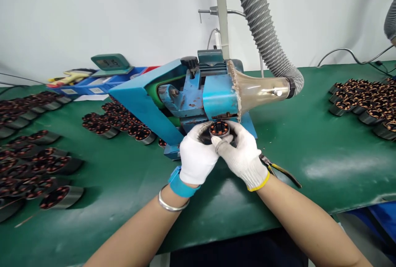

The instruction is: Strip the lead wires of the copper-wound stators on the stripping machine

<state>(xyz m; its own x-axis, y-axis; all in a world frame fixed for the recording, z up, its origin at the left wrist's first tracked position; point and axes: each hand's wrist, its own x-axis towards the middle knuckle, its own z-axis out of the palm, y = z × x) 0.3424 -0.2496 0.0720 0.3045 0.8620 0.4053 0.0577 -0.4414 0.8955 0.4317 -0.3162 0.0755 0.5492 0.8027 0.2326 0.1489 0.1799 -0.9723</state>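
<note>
A motor stator point(219, 129), a round metal ring with copper windings inside, is gripped between both gloved hands. My left hand point(199, 151), in a white glove with a blue wrist strap below it, wraps round the stator's left side. From the right, my right hand point(243, 151), in a white glove with a yellow cuff, closes on it with the thumb across the front. The stator sits just in front of the blue belt-driven machine point(218, 93); whether it touches the machine I cannot tell. Its underside is hidden by my fingers.
Wire cutters point(280, 170) lie right of my hands. Rows of stators point(62, 197) stand on the left of the green table point(123, 209), with more stators point(368, 102) at the right. A grey hose point(262, 19) joins the machine's clear funnel point(260, 91). Blue bins point(99, 85) stand behind.
</note>
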